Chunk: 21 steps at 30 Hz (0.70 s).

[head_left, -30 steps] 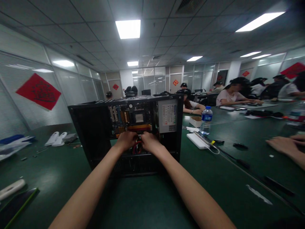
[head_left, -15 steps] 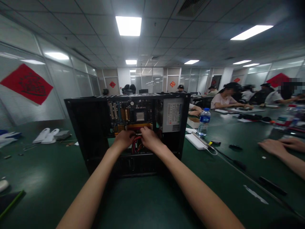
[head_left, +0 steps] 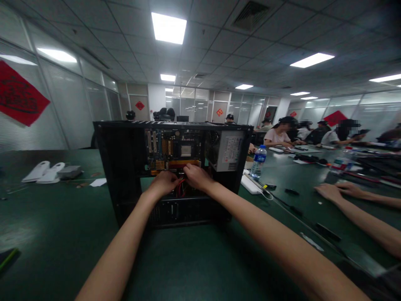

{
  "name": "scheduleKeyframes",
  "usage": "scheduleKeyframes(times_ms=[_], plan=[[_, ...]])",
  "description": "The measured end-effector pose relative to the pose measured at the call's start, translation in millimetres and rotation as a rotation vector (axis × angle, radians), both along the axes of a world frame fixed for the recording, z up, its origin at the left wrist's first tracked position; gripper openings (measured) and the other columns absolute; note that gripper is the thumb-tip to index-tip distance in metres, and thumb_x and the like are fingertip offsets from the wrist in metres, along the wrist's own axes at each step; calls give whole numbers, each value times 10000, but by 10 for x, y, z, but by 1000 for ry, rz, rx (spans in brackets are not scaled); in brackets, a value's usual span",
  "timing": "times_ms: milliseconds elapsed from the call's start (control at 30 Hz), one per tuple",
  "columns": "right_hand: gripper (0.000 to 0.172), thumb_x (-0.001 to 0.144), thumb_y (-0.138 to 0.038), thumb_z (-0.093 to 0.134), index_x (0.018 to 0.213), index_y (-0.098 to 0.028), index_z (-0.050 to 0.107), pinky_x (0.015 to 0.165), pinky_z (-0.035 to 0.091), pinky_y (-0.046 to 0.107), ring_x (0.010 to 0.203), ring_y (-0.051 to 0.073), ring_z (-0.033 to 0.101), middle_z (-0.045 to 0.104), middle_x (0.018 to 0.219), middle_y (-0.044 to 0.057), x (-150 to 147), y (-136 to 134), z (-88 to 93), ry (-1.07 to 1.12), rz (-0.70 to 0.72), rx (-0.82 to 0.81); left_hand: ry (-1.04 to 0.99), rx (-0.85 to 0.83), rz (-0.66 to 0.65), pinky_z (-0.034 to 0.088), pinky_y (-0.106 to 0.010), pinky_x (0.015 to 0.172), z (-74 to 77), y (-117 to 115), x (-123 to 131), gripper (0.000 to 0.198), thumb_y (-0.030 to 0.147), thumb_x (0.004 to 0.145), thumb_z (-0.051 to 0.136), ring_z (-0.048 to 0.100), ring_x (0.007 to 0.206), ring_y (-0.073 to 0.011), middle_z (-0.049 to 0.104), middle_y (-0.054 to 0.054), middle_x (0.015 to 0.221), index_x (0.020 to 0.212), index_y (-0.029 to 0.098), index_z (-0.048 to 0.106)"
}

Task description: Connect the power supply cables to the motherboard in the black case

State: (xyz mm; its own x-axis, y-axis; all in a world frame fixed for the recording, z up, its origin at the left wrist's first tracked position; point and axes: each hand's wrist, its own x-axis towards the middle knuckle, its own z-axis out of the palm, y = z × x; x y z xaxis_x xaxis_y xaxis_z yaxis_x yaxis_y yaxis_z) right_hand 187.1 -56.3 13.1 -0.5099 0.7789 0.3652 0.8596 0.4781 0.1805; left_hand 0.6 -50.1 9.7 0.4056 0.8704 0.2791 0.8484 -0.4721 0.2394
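Observation:
In front of me an open black computer case (head_left: pixel 125 202) stands on the table, its inside facing me. A motherboard (head_left: pixel 177 140) is fixed at the back, and a silver power supply (head_left: pixel 231 151) fills the upper right corner. At the board's lower edge, red cables (head_left: pixel 181 187) hang down between my hands. My left hand (head_left: pixel 164 183) has its fingers closed at these cables from the left. From the right, my right hand (head_left: pixel 198 177) reaches in with bent, closed fingers just above them. What its fingertips hold is hidden.
A water bottle (head_left: pixel 258 162) and a white power strip (head_left: pixel 250 184) are right of the case. Another person's hands (head_left: pixel 332 192) rest on the green table (head_left: pixel 175 259). White objects (head_left: pixel 50 172) and a grey box (head_left: pixel 69 172) lie left.
The view has turned slightly right, so most surroundings appear shifted left. Both hands stay at the red cables, with only small finger movement; the case remains standing.

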Motion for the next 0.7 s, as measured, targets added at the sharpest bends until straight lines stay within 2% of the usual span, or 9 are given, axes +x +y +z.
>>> scheduleKeyframes(times_ms=[400, 567, 700], plan=[[199, 936, -140, 510, 1110, -92, 594, 914, 442, 301, 1106, 220, 561, 583, 1187, 144, 53, 32, -43, 48, 30, -10, -6, -2, 32, 492, -313, 759, 62, -65, 49, 316, 406, 908, 509, 709, 956, -273, 772, -88, 984, 918, 241, 779], [188, 938, -156, 509, 1085, -99, 611, 910, 446, 306, 1136, 237, 540, 601, 1188, 144, 48, 39, -43, -12, 29, 62, 7, 9, 19, 480, -297, 750, 73, -57, 42, 314, 403, 910, 513, 710, 955, -261, 774, -88, 993, 928, 232, 776], [232, 971, -134, 432, 1140, -93, 585, 866, 467, 323, 1074, 234, 597, 641, 1154, 154, 44, 115, -62, -71, 34, 29, -15, -15, 5, 481, -291, 750, 79, -64, 36, 312, 384, 919, 522, 710, 956, -258, 774, -101, 992, 941, 213, 782]])
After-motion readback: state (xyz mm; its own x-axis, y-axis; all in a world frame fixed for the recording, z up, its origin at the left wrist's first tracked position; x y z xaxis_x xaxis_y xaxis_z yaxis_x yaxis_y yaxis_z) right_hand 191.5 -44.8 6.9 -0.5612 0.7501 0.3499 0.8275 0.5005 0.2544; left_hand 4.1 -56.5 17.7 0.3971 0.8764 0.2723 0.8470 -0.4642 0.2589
